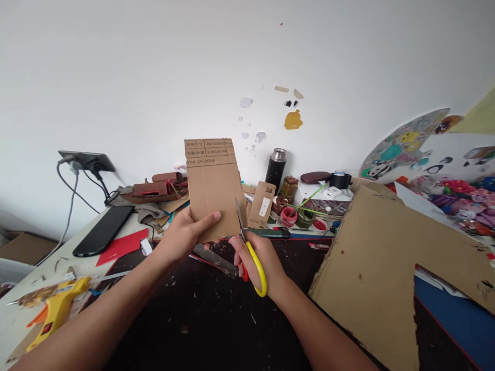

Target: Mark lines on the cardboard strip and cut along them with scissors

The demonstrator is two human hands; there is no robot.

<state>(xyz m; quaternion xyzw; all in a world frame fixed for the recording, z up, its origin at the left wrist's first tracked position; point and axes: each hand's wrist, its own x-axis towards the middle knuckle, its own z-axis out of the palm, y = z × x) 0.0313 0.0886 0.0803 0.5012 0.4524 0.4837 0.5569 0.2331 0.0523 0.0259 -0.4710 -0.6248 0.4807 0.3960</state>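
Observation:
A piece of brown cardboard (212, 190) with printed lines and characters near its top stands upright in my left hand (189, 229). My left thumb presses on its front face at the lower left, with the fingers behind it. My right hand (263, 257) grips a pair of scissors (256, 268) with yellow and red handles. The blades point up and lie along the right part of the cardboard, near its lower right edge. How far the blades have cut in, I cannot tell.
A large cardboard sheet (371, 257) covers the right side. A yellow hot glue gun (64, 304) and a black phone (103, 231) lie at left. Behind are a model boat (157, 189), paint jars (289, 216), a black flask (276, 170) and a green cutter (270, 233).

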